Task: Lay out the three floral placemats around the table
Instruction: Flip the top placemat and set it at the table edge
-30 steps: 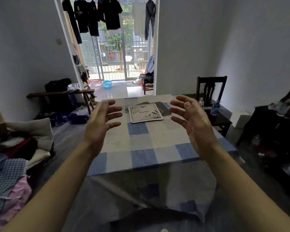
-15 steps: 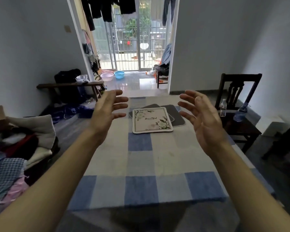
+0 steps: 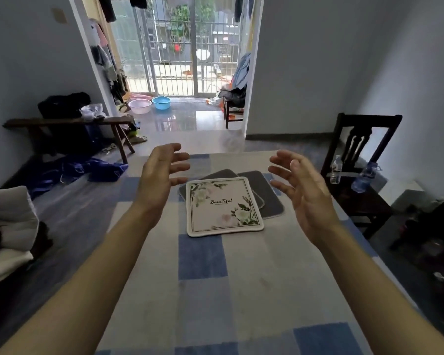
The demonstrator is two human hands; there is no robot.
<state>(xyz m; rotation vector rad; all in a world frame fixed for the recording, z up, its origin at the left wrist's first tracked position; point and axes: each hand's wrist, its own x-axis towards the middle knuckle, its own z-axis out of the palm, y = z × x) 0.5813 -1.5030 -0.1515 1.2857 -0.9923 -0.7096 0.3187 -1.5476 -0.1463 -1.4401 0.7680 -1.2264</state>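
Both arms have reached farther across the bench: the left hand (image 3: 162, 180) and right hand (image 3: 303, 190), fingers spread and holding nothing, now flank the stacked placemats (image 3: 223, 204) toward the far edge.

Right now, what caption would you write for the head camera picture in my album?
Two open hands, left hand and right hand, reach toward stacked placemats on a checked tablecloth.
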